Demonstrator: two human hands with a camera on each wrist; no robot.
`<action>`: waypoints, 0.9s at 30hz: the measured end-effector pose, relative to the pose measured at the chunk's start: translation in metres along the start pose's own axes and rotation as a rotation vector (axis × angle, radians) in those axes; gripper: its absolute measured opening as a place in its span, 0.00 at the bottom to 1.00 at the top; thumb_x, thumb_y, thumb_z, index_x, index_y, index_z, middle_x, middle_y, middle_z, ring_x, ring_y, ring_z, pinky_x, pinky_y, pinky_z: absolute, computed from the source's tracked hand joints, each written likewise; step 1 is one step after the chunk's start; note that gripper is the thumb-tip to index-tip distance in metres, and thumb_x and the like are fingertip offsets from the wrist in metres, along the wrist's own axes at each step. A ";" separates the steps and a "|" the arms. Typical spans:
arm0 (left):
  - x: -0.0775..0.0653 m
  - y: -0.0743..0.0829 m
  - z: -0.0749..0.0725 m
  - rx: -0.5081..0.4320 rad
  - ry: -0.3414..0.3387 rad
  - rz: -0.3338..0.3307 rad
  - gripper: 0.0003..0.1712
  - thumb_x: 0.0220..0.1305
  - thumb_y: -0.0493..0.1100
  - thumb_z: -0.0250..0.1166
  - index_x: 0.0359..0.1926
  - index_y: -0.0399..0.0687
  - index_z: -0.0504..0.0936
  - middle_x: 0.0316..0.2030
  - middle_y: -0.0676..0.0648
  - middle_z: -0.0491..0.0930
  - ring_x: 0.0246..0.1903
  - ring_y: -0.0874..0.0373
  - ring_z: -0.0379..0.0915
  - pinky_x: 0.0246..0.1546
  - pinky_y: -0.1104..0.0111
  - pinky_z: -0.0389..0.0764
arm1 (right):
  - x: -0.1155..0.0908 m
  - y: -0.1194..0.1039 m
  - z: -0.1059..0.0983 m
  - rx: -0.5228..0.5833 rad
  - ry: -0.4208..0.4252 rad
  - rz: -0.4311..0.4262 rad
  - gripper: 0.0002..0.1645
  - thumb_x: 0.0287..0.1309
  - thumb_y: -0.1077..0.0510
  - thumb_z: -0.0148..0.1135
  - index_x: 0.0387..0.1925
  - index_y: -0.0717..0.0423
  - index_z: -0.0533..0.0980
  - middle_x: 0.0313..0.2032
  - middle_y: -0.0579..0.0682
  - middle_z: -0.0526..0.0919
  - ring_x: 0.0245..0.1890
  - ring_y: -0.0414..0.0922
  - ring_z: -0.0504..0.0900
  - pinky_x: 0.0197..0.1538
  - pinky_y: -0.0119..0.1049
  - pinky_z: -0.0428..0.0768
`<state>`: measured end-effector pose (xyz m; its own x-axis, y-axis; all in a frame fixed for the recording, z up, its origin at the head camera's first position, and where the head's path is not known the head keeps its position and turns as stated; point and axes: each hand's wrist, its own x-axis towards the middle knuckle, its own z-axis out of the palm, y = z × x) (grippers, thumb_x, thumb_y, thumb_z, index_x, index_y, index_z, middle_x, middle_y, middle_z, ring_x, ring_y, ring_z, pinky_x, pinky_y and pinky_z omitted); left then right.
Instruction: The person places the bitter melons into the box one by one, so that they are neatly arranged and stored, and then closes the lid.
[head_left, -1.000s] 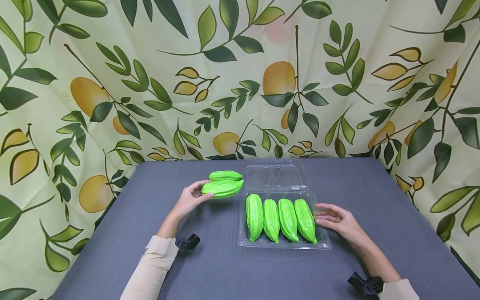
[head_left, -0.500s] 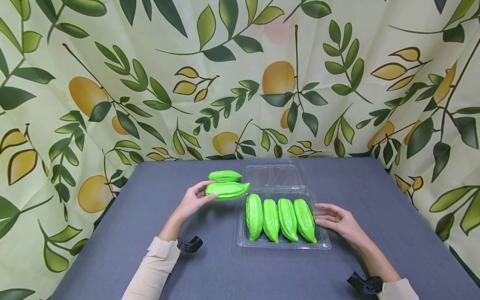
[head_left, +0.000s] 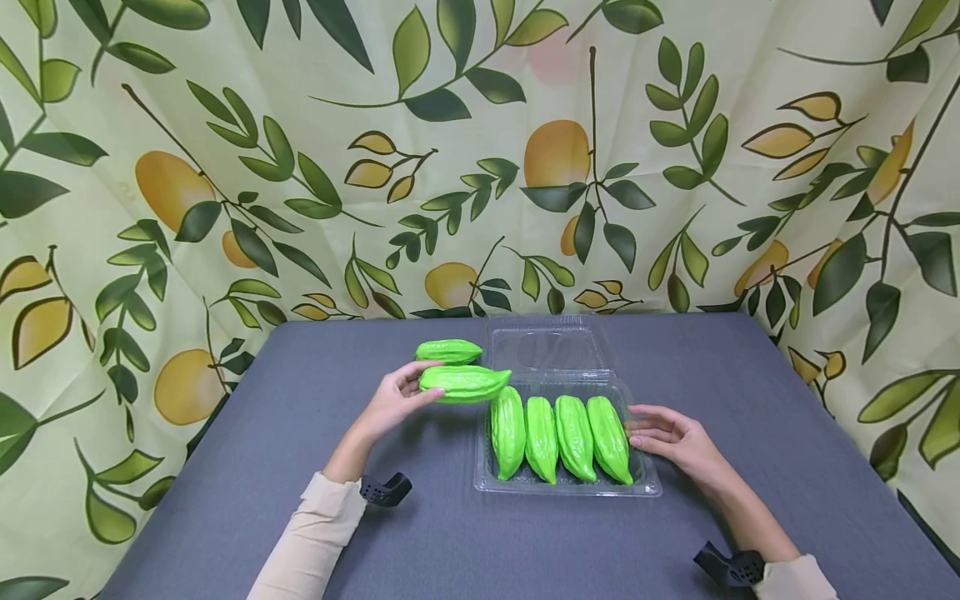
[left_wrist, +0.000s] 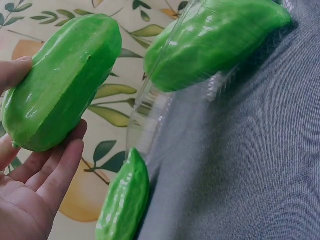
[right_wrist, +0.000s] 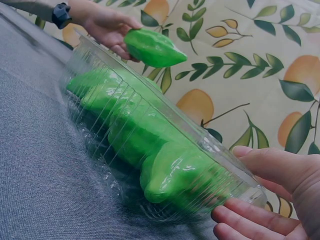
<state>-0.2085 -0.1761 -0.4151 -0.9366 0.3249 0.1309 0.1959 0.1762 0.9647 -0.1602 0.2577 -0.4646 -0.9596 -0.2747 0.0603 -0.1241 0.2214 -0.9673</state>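
My left hand holds a bright green, ridged bitter gourd between thumb and fingers. It is held above the table, its pointed tip over the upper left corner of a clear plastic clamshell box. Several similar gourds lie side by side in the box's base. The lid is folded back behind it. Against the box's right edge rests my right hand, fingers fairly straight; in the right wrist view its thumb is at the rim and its fingers beside the wall.
Another loose gourd lies on the grey-blue tabletop, left of the lid and behind the held one. Behind the table hangs a cloth patterned with leaves and fruit. Each wrist wears a black strap.
My left hand has moved right with the gourd, bringing its tip from left of the box to over its corner. My right hand and the box have stayed in place.
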 end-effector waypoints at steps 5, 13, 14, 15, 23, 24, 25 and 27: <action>0.002 0.001 0.004 -0.005 -0.011 0.013 0.28 0.61 0.36 0.65 0.61 0.33 0.71 0.54 0.31 0.75 0.41 0.72 0.78 0.43 0.79 0.81 | 0.000 0.000 0.000 -0.011 0.003 -0.005 0.31 0.60 0.62 0.63 0.61 0.74 0.65 0.42 0.28 0.84 0.42 0.27 0.84 0.44 0.21 0.81; 0.006 0.002 0.010 0.004 -0.029 0.021 0.30 0.61 0.36 0.64 0.62 0.30 0.69 0.54 0.28 0.74 0.41 0.72 0.78 0.43 0.79 0.80 | 0.000 0.000 0.000 -0.013 0.006 -0.007 0.31 0.59 0.63 0.63 0.60 0.74 0.65 0.42 0.28 0.84 0.42 0.26 0.84 0.44 0.21 0.81; 0.006 0.003 0.011 0.003 -0.033 0.020 0.30 0.61 0.36 0.64 0.63 0.30 0.69 0.54 0.28 0.74 0.41 0.72 0.78 0.43 0.79 0.80 | 0.000 0.000 0.001 -0.015 0.005 -0.008 0.31 0.60 0.63 0.63 0.60 0.74 0.65 0.42 0.28 0.84 0.42 0.26 0.84 0.44 0.21 0.81; 0.007 0.003 0.012 0.002 -0.036 0.018 0.30 0.61 0.36 0.64 0.63 0.30 0.69 0.55 0.27 0.73 0.41 0.72 0.78 0.44 0.79 0.80 | 0.000 0.000 0.001 -0.017 0.006 -0.007 0.31 0.60 0.63 0.63 0.61 0.74 0.65 0.42 0.27 0.84 0.42 0.26 0.84 0.44 0.21 0.81; 0.012 0.008 0.019 -0.008 -0.078 0.021 0.31 0.62 0.36 0.64 0.64 0.30 0.67 0.59 0.28 0.72 0.44 0.74 0.77 0.47 0.80 0.79 | -0.001 -0.001 0.000 -0.025 0.007 -0.003 0.32 0.60 0.62 0.63 0.61 0.74 0.65 0.41 0.27 0.84 0.42 0.26 0.83 0.44 0.21 0.81; 0.013 0.008 0.020 -0.010 -0.083 0.022 0.31 0.62 0.36 0.64 0.65 0.30 0.67 0.59 0.28 0.72 0.44 0.74 0.77 0.47 0.80 0.79 | 0.000 -0.001 0.000 -0.024 0.007 -0.003 0.32 0.60 0.62 0.63 0.61 0.74 0.65 0.41 0.26 0.84 0.42 0.26 0.83 0.44 0.21 0.81; 0.014 0.009 0.021 -0.014 -0.089 0.023 0.32 0.62 0.36 0.64 0.65 0.30 0.67 0.59 0.28 0.72 0.44 0.74 0.77 0.47 0.80 0.79 | 0.000 -0.001 0.000 -0.021 0.006 -0.002 0.32 0.60 0.62 0.63 0.61 0.74 0.65 0.41 0.26 0.84 0.42 0.26 0.84 0.44 0.21 0.81; 0.016 0.009 0.023 -0.022 -0.098 0.023 0.32 0.62 0.35 0.64 0.65 0.30 0.66 0.59 0.27 0.72 0.43 0.74 0.78 0.46 0.80 0.79 | 0.000 -0.001 0.000 -0.019 0.003 -0.001 0.32 0.60 0.62 0.63 0.61 0.74 0.65 0.41 0.26 0.84 0.42 0.26 0.84 0.44 0.21 0.81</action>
<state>-0.2144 -0.1478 -0.4096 -0.8990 0.4180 0.1309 0.2094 0.1477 0.9666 -0.1602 0.2576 -0.4641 -0.9603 -0.2720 0.0625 -0.1301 0.2384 -0.9624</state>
